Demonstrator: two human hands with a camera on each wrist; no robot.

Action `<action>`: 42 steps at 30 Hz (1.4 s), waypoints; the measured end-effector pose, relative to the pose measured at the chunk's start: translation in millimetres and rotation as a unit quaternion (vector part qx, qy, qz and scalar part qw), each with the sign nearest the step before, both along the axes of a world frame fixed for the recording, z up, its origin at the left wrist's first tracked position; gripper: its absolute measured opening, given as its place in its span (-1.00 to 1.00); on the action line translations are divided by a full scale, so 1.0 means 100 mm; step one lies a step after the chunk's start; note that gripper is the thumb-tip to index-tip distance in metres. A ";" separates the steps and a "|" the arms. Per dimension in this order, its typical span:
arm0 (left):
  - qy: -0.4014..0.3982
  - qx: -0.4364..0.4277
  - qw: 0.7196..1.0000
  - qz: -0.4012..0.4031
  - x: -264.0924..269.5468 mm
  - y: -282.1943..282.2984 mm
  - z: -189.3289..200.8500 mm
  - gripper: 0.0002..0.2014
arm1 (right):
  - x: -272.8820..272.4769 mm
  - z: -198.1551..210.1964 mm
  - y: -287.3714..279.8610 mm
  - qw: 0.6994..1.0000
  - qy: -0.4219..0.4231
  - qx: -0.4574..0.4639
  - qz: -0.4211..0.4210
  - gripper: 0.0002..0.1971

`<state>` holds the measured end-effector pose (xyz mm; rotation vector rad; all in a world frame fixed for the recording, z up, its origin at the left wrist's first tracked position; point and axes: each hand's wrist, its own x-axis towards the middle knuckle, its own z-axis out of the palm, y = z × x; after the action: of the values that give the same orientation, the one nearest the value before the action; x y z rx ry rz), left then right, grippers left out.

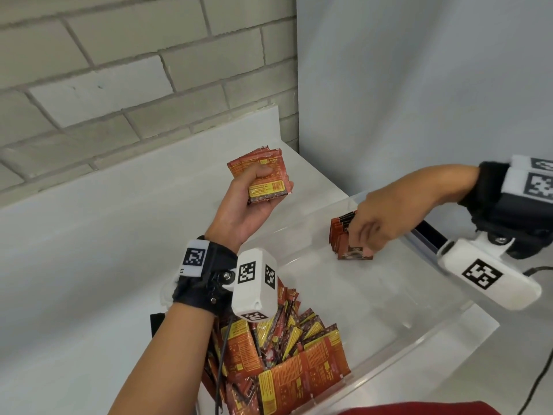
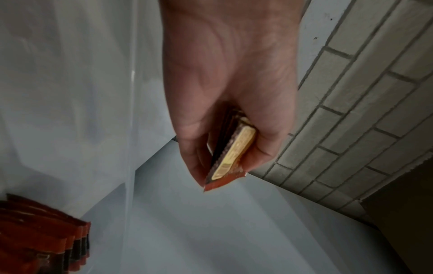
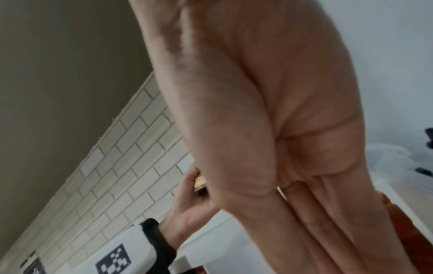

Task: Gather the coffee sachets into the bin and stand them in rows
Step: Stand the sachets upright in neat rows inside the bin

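Sachets: left hand holding a stack, right hand at the standing row

Head view: left hand (image 1: 250,202) raised palm-up over the white surface (image 1: 89,250), just beyond the clear bin (image 1: 419,333). Fingers curled under a stack of coffee sachets (image 1: 263,175), thumb pressed on top, so clamped on the stack. Stack fanned slightly, yellow label panel facing up. Right hand (image 1: 374,229) reaches into the bin's far end, wrist bent down, fingers curled onto the near face and top edges of a short standing row of sachets (image 1: 344,235). Contact clear; whether it pinches one or just presses the row, cannot tell. Row upright on the bin floor near the far wall. Loose pile of sachets (image 1: 287,354) heaped at the bin's near end, well apart from the row. Both wrists carry black straps with white marker-tagged camera units.

Left wrist view: left hand (image 2: 232,89) seen from the palm side, stack (image 2: 232,153) pinched edge-on between thumb and fingers. Standing row (image 2: 44,239) visible bottom left through the bin wall. Brick wall (image 2: 365,103) at right.

Right wrist view: right hand (image 3: 269,129) fills the frame, blurred; fingers (image 3: 328,231) extended together, pointing down. Orange-brown edge of the standing row (image 3: 403,226) just beside the fingers at right. Left hand (image 3: 187,204) behind, a sliver of its stack showing.
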<state>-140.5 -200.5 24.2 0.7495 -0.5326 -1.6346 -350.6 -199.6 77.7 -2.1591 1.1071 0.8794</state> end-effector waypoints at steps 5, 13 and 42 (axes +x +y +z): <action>-0.004 -0.003 1.000 0.001 0.00 0.01 0.00 -0.83 | -0.02 -0.04 -0.02 0.999 0.016 -0.038 0.005 -0.64; -0.010 -0.004 1.000 -0.001 0.00 0.00 0.00 -0.84 | -0.08 -0.01 -0.02 0.999 0.026 -0.029 0.001 -0.67; -0.040 0.000 0.995 -0.096 -0.03 0.03 0.03 -0.34 | 0.19 0.06 -0.05 0.757 -0.597 -0.127 -0.233 -0.91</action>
<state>-143.4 -197.6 27.4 0.7851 -0.6794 -1.7868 -332.0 -204.4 83.8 -1.8553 0.9384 -0.8694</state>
